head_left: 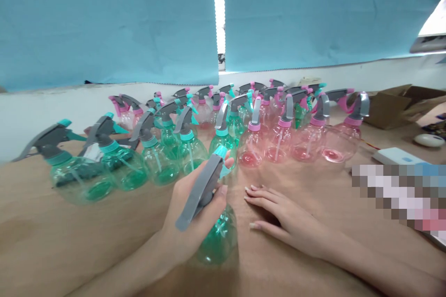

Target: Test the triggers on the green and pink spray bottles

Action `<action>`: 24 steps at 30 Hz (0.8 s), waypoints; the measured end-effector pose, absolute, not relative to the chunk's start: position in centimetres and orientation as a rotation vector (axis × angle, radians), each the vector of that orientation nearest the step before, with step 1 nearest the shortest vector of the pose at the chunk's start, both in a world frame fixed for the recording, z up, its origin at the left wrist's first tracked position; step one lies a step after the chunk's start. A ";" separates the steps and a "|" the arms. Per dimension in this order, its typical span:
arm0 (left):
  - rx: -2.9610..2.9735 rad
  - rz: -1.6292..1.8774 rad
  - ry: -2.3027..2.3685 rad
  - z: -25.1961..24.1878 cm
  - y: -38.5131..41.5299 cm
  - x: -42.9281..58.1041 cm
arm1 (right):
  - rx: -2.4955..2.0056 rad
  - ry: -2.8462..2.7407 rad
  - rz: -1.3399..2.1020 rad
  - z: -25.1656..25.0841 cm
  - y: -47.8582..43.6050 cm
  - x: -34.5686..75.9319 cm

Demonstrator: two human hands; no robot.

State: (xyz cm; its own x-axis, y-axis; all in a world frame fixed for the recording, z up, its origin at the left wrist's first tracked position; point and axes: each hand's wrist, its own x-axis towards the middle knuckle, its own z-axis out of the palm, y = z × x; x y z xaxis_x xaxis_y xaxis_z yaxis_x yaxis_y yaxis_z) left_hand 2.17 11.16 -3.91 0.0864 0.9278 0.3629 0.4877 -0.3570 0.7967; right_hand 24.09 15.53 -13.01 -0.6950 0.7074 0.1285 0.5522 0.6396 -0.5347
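My left hand (188, 213) is wrapped round the neck of a green see-through spray bottle (218, 236) with a grey trigger head, which it holds tilted just over the brown table (69, 241). Beside it my right hand (278, 213) lies flat on the table, palm down, fingers stretched out and holding nothing. Just beyond both hands stand several green spray bottles (156, 160) on the left and several pink spray bottles (278, 144) on the right, all with grey trigger heads.
A brown cardboard box (397, 106) lies at the far right, with a white flat device (397, 155) and a white oval object (429, 139) near it. A blue cloth (104, 18) hangs behind the table. A blurred patch covers the right edge.
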 end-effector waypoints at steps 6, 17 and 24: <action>1.923 1.231 1.424 -4.5 11.4 2.1 | -0.996 -2.534 0.655 -13.0 15.5 24.1; 2.016 1.239 1.373 -4.8 11.8 2.4 | -0.968 -2.520 0.654 -13.1 15.5 24.1; 2.001 1.177 1.402 -4.9 11.9 2.1 | -0.974 -2.528 0.671 -12.9 15.6 24.1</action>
State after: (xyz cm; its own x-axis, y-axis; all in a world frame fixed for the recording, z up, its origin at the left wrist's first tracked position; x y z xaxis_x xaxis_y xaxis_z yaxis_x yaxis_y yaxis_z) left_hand 2.08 11.88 -4.86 0.1299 0.9090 0.3961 0.5471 -0.3989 0.7359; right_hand 24.13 15.57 -12.88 -0.7029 0.6957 0.1481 0.5307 0.6515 -0.5421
